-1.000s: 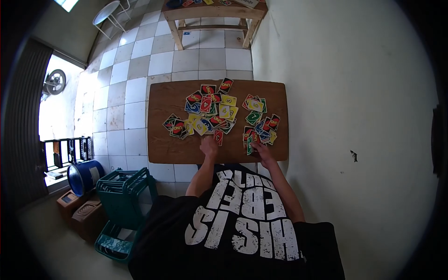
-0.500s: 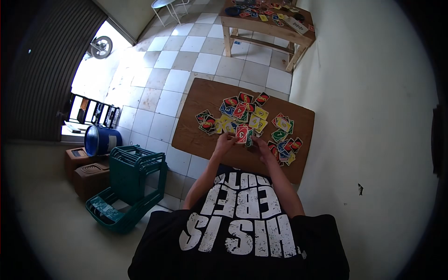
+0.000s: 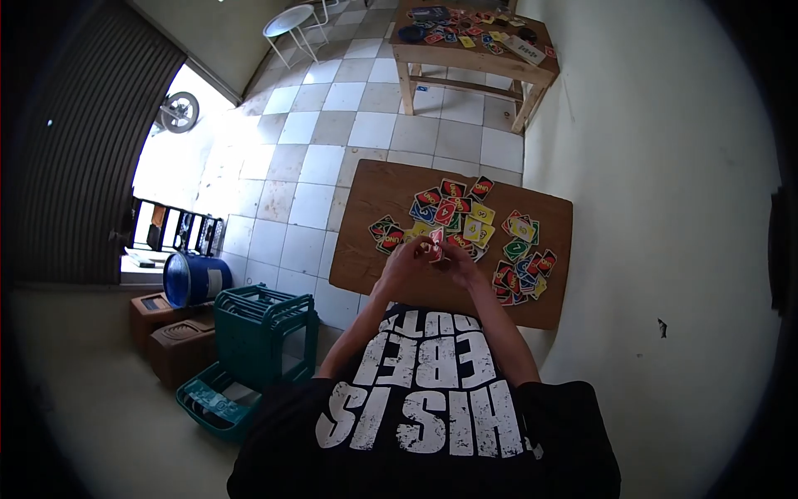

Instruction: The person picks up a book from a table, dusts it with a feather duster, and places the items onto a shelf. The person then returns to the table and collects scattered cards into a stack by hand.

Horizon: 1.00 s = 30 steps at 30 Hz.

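Both of my hands are close together above the near part of the brown wooden table (image 3: 366,200). Between them a red Uno card (image 3: 436,239) stands tilted, seen nearly edge-on. My left hand (image 3: 407,258) grips it from the left with bent fingers. My right hand (image 3: 459,264) has its fingers closed at the right side of the same cards; how many cards are held cannot be made out. Just beyond my hands lies a loose heap of Uno cards (image 3: 449,210), red, yellow, blue and black-backed. A smaller card group (image 3: 385,233) lies to the left.
On the right side of the table are two more card groups, an upper one (image 3: 521,229) and a lower one (image 3: 524,277). A wooden bench (image 3: 465,54) with scattered cards stands farther off. Green plastic chairs (image 3: 262,333) and a blue drum (image 3: 197,279) are at left.
My hands have drawn together, and the red card that faced up is now turned nearly edge-on. The head view has shifted, so the table appears lower and farther right.
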Motion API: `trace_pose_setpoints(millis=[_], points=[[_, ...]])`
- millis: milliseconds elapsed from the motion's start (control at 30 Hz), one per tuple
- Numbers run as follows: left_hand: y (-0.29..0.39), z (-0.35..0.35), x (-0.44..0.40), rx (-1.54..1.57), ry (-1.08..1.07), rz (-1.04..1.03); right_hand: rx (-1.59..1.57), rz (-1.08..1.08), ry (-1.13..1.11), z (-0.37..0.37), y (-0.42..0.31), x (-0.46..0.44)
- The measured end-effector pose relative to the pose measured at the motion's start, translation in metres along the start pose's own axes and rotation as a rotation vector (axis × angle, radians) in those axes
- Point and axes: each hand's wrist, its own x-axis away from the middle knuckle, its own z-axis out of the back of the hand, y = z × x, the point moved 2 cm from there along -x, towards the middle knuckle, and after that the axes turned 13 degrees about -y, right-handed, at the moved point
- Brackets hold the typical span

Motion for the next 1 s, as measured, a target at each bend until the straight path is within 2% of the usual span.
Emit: trace_pose_setpoints(millis=[67,167,267,433,567,767,1000], points=[[0.009,0.016,-0.002,-0.233,-0.079,-0.107,-0.053,0.067,0.024,0.001,0.002,-0.004],[0.020,0.032,-0.005,-0.257,-0.080,-0.280,-0.120,0.123,0.067,-0.004,0.005,-0.005],[0.014,0.034,-0.020,-0.270,-0.185,-0.355,-0.173,0.188,0.098,-0.022,0.008,-0.007],[0.015,0.044,-0.030,-0.238,-0.377,-0.401,-0.298,0.274,0.143,-0.038,0.015,-0.001],[0.014,0.051,-0.027,-0.259,-0.443,-0.412,-0.279,0.339,0.240,-0.057,0.021,-0.001],[0.009,0.055,-0.028,-0.203,-0.436,-0.411,-0.277,0.363,0.273,-0.061,0.032,-0.009],[0.005,0.061,-0.026,-0.249,-0.442,-0.507,-0.249,0.352,0.246,-0.074,0.028,-0.011]])
